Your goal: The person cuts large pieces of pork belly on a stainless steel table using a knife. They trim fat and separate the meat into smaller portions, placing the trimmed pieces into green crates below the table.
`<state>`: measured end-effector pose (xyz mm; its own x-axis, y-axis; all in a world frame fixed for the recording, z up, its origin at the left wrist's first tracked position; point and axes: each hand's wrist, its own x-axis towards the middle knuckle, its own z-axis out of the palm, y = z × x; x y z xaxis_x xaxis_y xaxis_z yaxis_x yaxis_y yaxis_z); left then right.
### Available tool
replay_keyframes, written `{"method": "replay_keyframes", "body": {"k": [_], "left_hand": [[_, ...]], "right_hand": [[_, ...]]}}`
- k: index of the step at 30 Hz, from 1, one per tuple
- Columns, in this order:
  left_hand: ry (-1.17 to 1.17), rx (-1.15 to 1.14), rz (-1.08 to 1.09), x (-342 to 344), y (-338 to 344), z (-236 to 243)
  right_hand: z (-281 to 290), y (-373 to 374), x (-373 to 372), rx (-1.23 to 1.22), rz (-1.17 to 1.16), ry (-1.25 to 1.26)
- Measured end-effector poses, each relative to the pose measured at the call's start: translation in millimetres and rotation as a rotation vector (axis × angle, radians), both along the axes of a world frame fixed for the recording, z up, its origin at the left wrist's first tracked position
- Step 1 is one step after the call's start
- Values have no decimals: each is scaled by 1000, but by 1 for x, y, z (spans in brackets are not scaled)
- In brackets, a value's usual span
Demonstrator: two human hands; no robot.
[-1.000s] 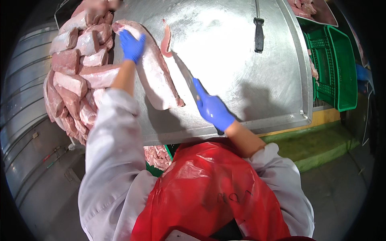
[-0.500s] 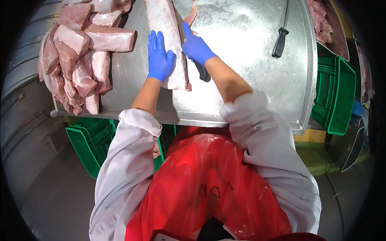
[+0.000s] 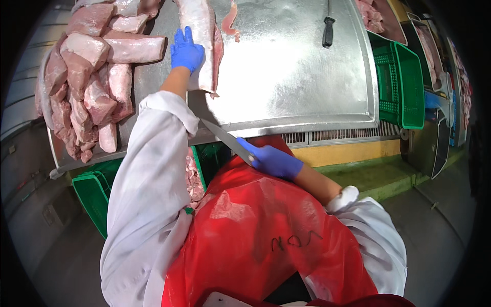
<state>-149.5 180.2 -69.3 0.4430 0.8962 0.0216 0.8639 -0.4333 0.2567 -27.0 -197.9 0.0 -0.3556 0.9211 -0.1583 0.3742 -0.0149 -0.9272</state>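
A long, pale slab of meat [image 3: 198, 18] lies lengthwise on the metal table [image 3: 286, 66]. Flat on its left side rests my left hand [image 3: 187, 52], blue-gloved, fingers stretched out. My right hand [image 3: 273, 160], gloved too, is wrapped round the handle of a knife in front of my red apron [image 3: 255, 204], just off the table's near edge. The knife blade [image 3: 227, 139] points up and left toward my left sleeve, apart from the slab. Most of the knife's handle is hidden in my fingers. A thin meat trimming [image 3: 230, 23] lies right of the slab.
Meat pieces [image 3: 84, 71] are heaped at the table's left. A second black-handled tool [image 3: 328, 33] lies at the far right. Green crates stand right of the table [image 3: 409, 87] and below its near edge [image 3: 92, 197]; meat [image 3: 194, 179] shows in the lower area.
My right hand has drawn back from the slab's right side toward my apron, bringing the knife blade into sight. My left hand stays on the slab. The whole view has shifted.
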Motion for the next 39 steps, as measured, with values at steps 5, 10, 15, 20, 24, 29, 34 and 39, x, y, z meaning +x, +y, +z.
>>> {"method": "replay_keyframes", "body": {"k": [5, 10, 15, 20, 24, 29, 34, 39], "left_hand": [[83, -62, 53, 23, -14, 23], [29, 73, -35, 55, -109, -36], [-217, -91, 381, 143, -61, 4], [-35, -2, -33, 193, -17, -37], [205, 449, -288, 171, -91, -38], [-228, -32, -228, 1, -171, 71], [93, -67, 15, -191, -249, 86], [454, -81, 48, -221, -238, 90]], "right_hand": [[90, -27, 92, -478, -433, -5], [106, -61, 152, -449, -883, -13], [91, -92, 164, -493, -889, -28], [93, -95, 195, -568, -808, -42], [81, -90, 231, -566, -808, -5], [71, -36, 270, -477, -629, -114], [58, 31, 280, -392, -473, -189], [50, 72, 261, -291, -409, -85]]}}
